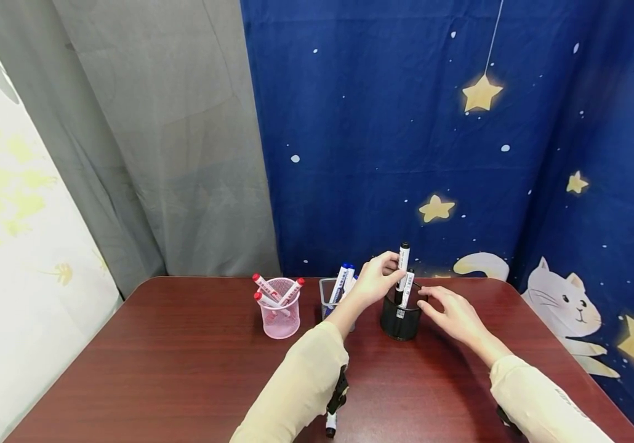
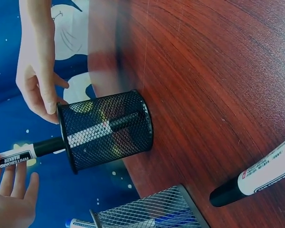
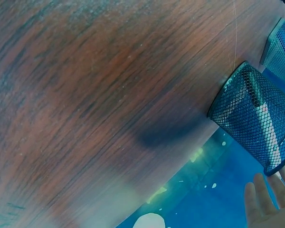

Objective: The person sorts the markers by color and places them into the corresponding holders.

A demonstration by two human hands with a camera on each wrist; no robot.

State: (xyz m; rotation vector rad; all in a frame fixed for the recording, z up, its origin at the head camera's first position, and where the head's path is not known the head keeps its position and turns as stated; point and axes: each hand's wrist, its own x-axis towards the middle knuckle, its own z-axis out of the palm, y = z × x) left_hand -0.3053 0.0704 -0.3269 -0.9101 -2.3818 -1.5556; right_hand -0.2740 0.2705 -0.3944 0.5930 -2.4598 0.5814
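My left hand pinches a black-capped whiteboard marker, upright over the black mesh pen holder. In the left wrist view the held marker's black end is at the holder's rim. A second black marker leans inside that holder; its white barrel shows through the mesh. At the holder's right side, my right hand has its fingertips by the rim, fingers loosely extended. The right wrist view shows its fingers beside the rim.
Left of the black holder stands a grey mesh holder with blue markers, partly behind my left arm. Further left is a pink mesh cup with red markers. Another black-capped marker lies on the table near my left forearm.
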